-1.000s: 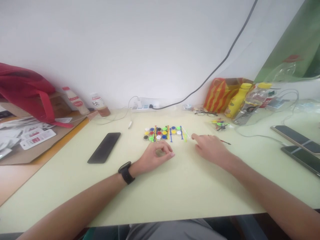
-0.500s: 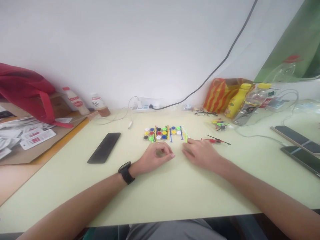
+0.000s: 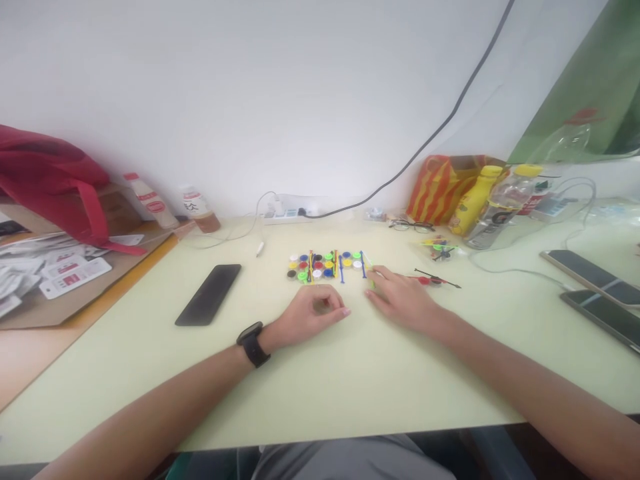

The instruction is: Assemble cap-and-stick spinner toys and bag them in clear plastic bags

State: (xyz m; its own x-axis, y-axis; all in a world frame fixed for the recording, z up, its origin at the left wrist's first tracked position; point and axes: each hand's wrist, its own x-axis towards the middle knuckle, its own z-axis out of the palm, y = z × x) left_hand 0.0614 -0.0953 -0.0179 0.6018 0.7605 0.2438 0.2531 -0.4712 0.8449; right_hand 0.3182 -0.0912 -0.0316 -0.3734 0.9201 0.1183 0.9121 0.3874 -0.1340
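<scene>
As my right hand [image 3: 395,298] is moving left | I'm working at green stick [image 3: 372,285] | right grip: can't tell | left hand [image 3: 310,315]: fingers curling

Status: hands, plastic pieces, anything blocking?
Right hand at green stick, grip unclear. Left hand curled near colored discs. Discs in rows, sticks among them. Nothing visibly blocking; black phone lies apart.

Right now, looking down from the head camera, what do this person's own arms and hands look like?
Both forearms are bare where they show, with no sleeves. The left hand and right hand wear no gloves. A black watch with a dark strap circles the left wrist.
</scene>
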